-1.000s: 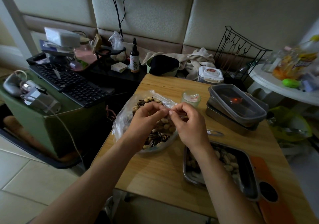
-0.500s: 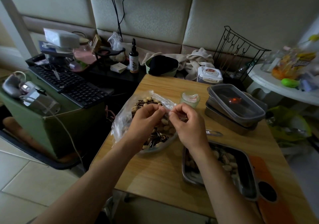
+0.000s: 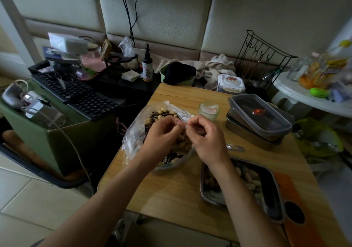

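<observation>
From the head camera, not much writing can be read. The bottle (image 3: 147,65) at the back has a pale label with a little plant drawn on it, but its words are too small. The white tub (image 3: 230,83) has red print on its lid, and that is too small to read too. The snack pack (image 3: 322,69) on the white side table (image 3: 297,94) shows dark letters, but they are blurry.

Both arms reach forward over the wooden surface (image 3: 171,189). The left hand (image 3: 163,134) and the right hand (image 3: 207,140) meet in the middle, backs up, knuckles bent. The left fingers (image 3: 174,122) are curled, with their tips pressed together on one end of a thin red string (image 3: 182,123). The right fingers (image 3: 190,125) pinch the other end. The string is pulled straight between the two hands.

Right under the hands is a clear plastic bag (image 3: 135,134). It sits near the left edge of the surface. It is crinkly and open at the top, and it is full of pale peanuts (image 3: 163,111) mixed with dark bits. I cannot tell whether the string is part of the bag.

A metal tray (image 3: 274,195) with more peanuts lies under the right wrist. A small cup (image 3: 209,110) stands just behind the hands.
</observation>
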The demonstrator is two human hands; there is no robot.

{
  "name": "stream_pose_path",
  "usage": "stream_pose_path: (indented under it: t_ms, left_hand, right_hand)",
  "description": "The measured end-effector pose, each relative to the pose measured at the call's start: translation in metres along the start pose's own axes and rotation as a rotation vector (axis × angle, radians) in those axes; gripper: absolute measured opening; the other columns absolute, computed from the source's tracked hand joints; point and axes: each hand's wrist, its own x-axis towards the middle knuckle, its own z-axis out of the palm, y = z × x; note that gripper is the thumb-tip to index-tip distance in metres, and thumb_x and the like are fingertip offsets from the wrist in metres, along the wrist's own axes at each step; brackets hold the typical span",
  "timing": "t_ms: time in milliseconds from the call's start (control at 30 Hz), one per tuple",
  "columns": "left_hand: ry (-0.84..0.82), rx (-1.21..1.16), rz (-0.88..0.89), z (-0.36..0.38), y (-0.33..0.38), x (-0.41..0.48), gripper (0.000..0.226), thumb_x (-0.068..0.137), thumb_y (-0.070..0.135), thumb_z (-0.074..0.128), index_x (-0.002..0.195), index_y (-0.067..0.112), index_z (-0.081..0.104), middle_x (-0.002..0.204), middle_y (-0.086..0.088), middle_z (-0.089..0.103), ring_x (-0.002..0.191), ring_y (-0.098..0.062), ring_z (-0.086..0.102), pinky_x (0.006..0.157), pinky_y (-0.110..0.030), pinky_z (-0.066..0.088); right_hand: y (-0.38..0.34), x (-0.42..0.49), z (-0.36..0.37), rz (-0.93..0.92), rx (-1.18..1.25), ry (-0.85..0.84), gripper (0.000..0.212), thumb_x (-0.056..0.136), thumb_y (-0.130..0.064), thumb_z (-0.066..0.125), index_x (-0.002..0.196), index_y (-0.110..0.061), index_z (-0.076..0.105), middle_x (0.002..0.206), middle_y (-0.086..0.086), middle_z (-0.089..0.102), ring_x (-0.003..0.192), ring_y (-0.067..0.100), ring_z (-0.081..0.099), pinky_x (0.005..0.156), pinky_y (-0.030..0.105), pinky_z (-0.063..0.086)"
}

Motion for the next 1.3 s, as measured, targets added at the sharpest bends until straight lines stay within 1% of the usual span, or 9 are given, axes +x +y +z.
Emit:
stream_pose_path:
  t_ms: [167, 300, 433, 700, 800, 933, 1000, 1133, 1300]
  left_hand:
    - [0.025, 0.163, 0.065, -0.002, -0.008, 0.003, 0.014, 0.101, 0.020, 0.059, 0.097, 0.010, 0.066, 0.086, -0.013, 0.070, 0.080, -0.031, 0.069, 0.066, -0.041, 0.061]
    - [0.089, 0.121, 0.052, -0.002, -0.005, 0.002, 0.015, 0.103, 0.019, 0.057, 0.097, 0.009, 0.065, 0.085, -0.010, 0.071, 0.075, -0.022, 0.071, 0.062, -0.034, 0.060]
    - [0.152, 0.011, -0.006, -0.006, -0.009, 0.003, 0.016, 0.103, 0.025, 0.056, 0.097, 0.013, 0.064, 0.093, -0.014, 0.072, 0.088, -0.033, 0.072, 0.075, -0.052, 0.063]
    - [0.163, -0.091, -0.067, -0.006, -0.006, 0.005, 0.015, 0.102, 0.027, 0.059, 0.098, 0.014, 0.067, 0.089, -0.007, 0.074, 0.082, -0.025, 0.074, 0.068, -0.042, 0.063]
    - [0.124, -0.035, -0.026, -0.002, -0.003, 0.002, 0.017, 0.101, 0.027, 0.061, 0.109, 0.012, 0.061, 0.097, -0.007, 0.072, 0.089, -0.024, 0.074, 0.068, -0.031, 0.062]
    - [-0.131, 0.039, 0.043, 0.004, -0.006, 0.000, 0.071, 0.083, 0.025, 0.081, 0.132, 0.020, 0.031, 0.108, -0.010, 0.065, 0.096, -0.019, 0.073, 0.078, -0.032, 0.062]
    - [-0.169, 0.219, 0.154, 0.008, -0.011, -0.001, 0.075, 0.086, 0.017, 0.081, 0.135, 0.024, 0.025, 0.104, -0.004, 0.063, 0.091, -0.011, 0.072, 0.077, -0.027, 0.059]
    - [-0.167, 0.409, 0.313, 0.017, -0.007, -0.004, 0.061, 0.090, 0.013, 0.076, 0.137, 0.022, 0.039, 0.100, 0.006, 0.060, 0.087, -0.005, 0.066, 0.074, -0.022, 0.057]
    - [-0.157, 0.449, 0.332, 0.027, -0.007, -0.009, 0.049, 0.086, 0.012, 0.079, 0.131, 0.022, 0.062, 0.112, 0.014, 0.067, 0.099, -0.001, 0.066, 0.084, -0.024, 0.058]
  right_hand:
    - [0.001, 0.001, 0.001, -0.021, -0.050, -0.004, 0.014, 0.095, -0.014, 0.070, 0.082, -0.018, 0.064, 0.079, -0.005, 0.064, 0.076, 0.011, 0.063, 0.066, 0.022, 0.050]
    - [-0.001, 0.001, 0.004, 0.045, 0.006, -0.008, 0.009, 0.098, -0.018, 0.069, 0.089, -0.017, 0.068, 0.083, -0.006, 0.069, 0.082, 0.009, 0.066, 0.072, 0.027, 0.057]
    - [0.001, 0.001, 0.003, 0.156, 0.047, 0.043, 0.007, 0.098, -0.022, 0.069, 0.091, -0.021, 0.071, 0.087, -0.006, 0.072, 0.085, 0.008, 0.067, 0.077, 0.030, 0.057]
    - [-0.001, 0.004, -0.001, 0.230, 0.152, 0.069, 0.011, 0.093, -0.019, 0.076, 0.083, -0.021, 0.073, 0.086, 0.000, 0.075, 0.086, 0.015, 0.071, 0.080, 0.034, 0.059]
    - [0.002, 0.001, -0.005, 0.253, 0.173, 0.089, 0.010, 0.093, -0.023, 0.077, 0.084, -0.022, 0.074, 0.085, -0.001, 0.075, 0.086, 0.015, 0.071, 0.081, 0.036, 0.061]
    - [0.007, -0.002, -0.016, 0.289, 0.154, 0.174, 0.012, 0.094, -0.024, 0.072, 0.083, -0.024, 0.070, 0.086, -0.002, 0.072, 0.086, 0.017, 0.068, 0.080, 0.038, 0.057]
    - [0.010, -0.004, -0.024, 0.262, 0.137, 0.222, 0.008, 0.096, -0.022, 0.072, 0.090, -0.025, 0.069, 0.089, -0.002, 0.073, 0.087, 0.013, 0.069, 0.080, 0.038, 0.057]
    - [0.011, -0.011, -0.040, 0.099, -0.023, 0.190, 0.014, 0.099, -0.019, 0.069, 0.109, -0.026, 0.061, 0.099, -0.009, 0.071, 0.091, 0.003, 0.067, 0.073, 0.021, 0.054]
    - [0.011, -0.024, -0.060, 0.006, -0.169, 0.112, 0.011, 0.101, -0.018, 0.065, 0.103, -0.024, 0.075, 0.097, -0.015, 0.073, 0.097, 0.000, 0.067, 0.081, 0.013, 0.051]
